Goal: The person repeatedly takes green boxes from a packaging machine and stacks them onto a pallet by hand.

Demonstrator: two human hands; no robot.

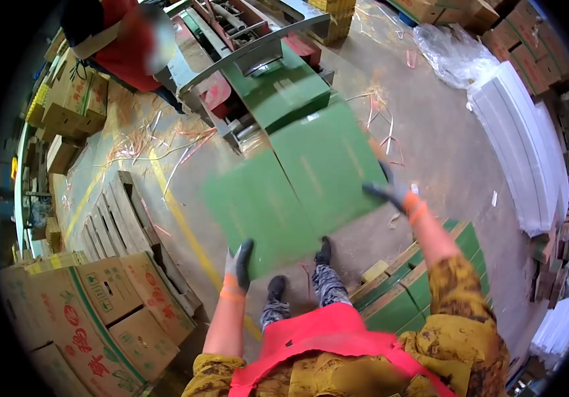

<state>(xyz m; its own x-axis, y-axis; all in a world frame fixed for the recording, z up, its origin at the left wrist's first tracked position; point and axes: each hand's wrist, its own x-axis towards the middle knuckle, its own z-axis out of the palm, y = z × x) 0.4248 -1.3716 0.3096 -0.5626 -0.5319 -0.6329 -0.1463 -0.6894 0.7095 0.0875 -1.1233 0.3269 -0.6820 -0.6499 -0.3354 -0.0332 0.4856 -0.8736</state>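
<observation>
Two green cartons, a left one [251, 205] and a right one [324, 165], are side by side in front of me with a narrow dark seam between them. My left hand [238, 261], in a grey glove with an orange cuff, grips the near left edge of the left carton. At the right side, my right hand [397, 195], gloved the same way, clasps the right carton's edge with its fingers partly hidden. Just beyond, another green carton [278, 92] rests at the end of a machine [205, 66]. Motion blurs the held cartons slightly.
Stacked green cartons [397, 308] stand close on my right. Brown cartons [92, 324] and a wooden pallet [116, 218] are at left. A person in red [126, 46] stands by the machine. Loose strapping [165, 145] litters the floor; white sheets [516, 139] lie far right.
</observation>
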